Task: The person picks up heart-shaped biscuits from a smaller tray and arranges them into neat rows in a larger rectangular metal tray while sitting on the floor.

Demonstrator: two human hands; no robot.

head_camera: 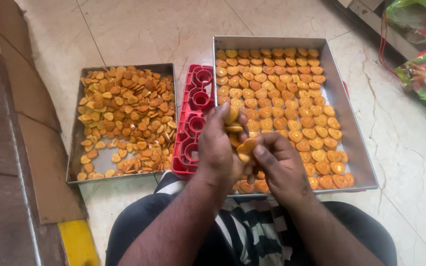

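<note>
Gripping small stack of heart-shaped biscuits [233, 122] in left hand [218, 148]; pinching one biscuit [247, 148] in right hand [278, 162], touching left; hovering over near edge of right steel tray [353, 133], rows lying ahead.

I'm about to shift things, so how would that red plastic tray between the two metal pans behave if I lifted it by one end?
The red tray looks thin and moulded with round pockets, so probably light and somewhat bendy. The right metal pan seems to overlap its edge, so it may snag when pulled.

A red plastic mould [193, 123] lies between trays; cardboard [30, 98] lines the left floor.
</note>
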